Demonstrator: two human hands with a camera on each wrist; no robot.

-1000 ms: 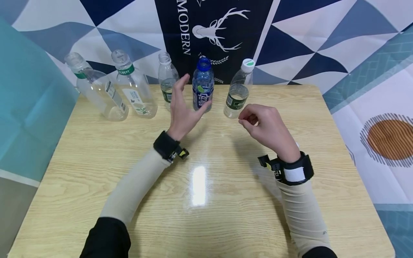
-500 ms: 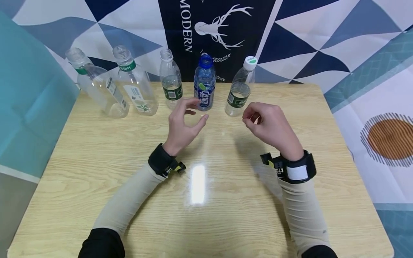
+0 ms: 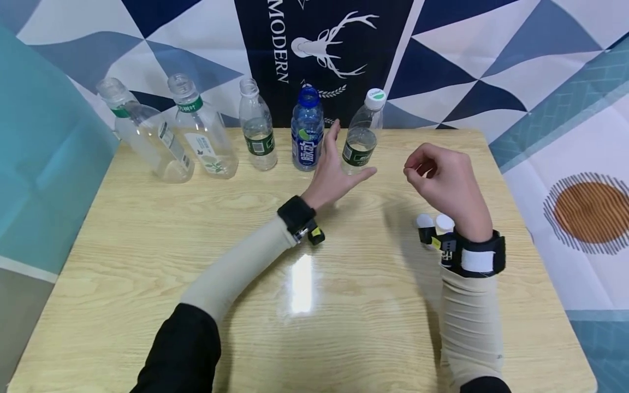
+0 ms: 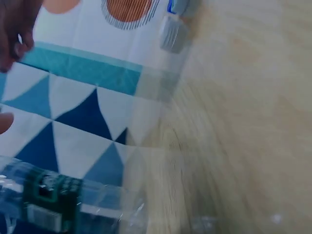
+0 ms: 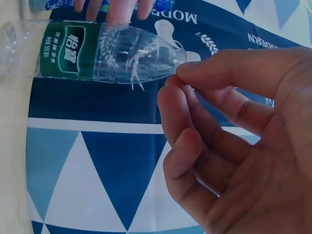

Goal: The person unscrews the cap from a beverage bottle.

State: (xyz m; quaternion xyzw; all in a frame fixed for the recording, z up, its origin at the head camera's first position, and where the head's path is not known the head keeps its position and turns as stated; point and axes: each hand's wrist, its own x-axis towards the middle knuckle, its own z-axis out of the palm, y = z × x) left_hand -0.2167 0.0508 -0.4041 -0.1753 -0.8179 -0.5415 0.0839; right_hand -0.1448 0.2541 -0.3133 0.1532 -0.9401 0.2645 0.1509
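Note:
My left hand [image 3: 334, 177] reaches with fingers spread, just in front of a clear plastic bottle [image 3: 362, 136] with a green label and a white cap [image 3: 375, 98]. In the right wrist view its fingertips [image 5: 122, 9] show behind that bottle's upright body. Raised to the right of the bottle, my right hand [image 3: 449, 180] has curled fingers, thumb tip against the index finger, with nothing visible between them. Left of the capped bottle stands a blue drink bottle [image 3: 307, 134], uncapped, then a small clear bottle [image 3: 258, 128] without a cap.
Two larger clear bottles [image 3: 206, 134] with open necks stand at the table's back left. White caps [image 3: 444, 224] lie on the wooden table [image 3: 344, 327] beside my right wrist. A patterned cloth [image 3: 442, 71] hangs right behind the bottles.
My left hand has moved right, from in front of the blue bottle to the capped bottle, and spread its fingers. My right hand has shifted right, away from that bottle, uncovering the white caps.

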